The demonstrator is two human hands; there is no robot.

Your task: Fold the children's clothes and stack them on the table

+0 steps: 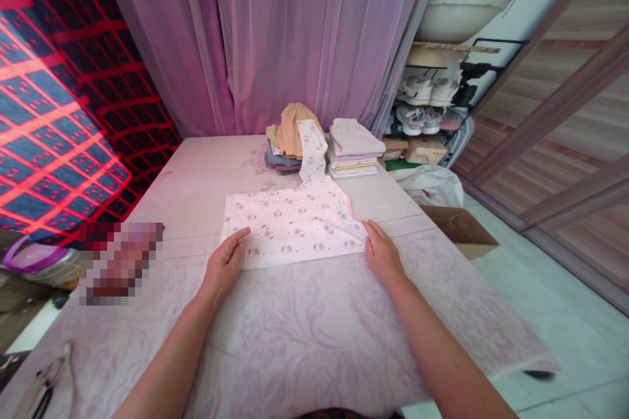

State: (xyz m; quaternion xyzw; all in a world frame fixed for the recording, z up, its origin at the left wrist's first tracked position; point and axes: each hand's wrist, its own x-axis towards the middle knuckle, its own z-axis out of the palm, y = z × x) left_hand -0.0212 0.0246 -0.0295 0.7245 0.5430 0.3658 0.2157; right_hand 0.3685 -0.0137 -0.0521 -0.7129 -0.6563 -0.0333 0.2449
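A pale pink child's top [295, 222] with small printed figures lies folded in half lengthwise on the table. Its sleeve [313, 150] stretches away from me and rests against a heap of clothes. Pink trim edges the neckline at the right. My left hand [227, 263] grips the near left corner, its thumb lying on top of the cloth. At the near right corner, by the neckline, my right hand [381, 252] is closed on the fabric, with some fingertips hidden.
Behind the top are a clothes heap [295, 127] and a neat folded stack [354, 147]. A patterned cloth covers the table [304, 340]. A blurred-out item [120, 258] lies left. An open cardboard box [459, 226] and shoe rack [425, 105] stand right; curtains [314, 33] hang behind.
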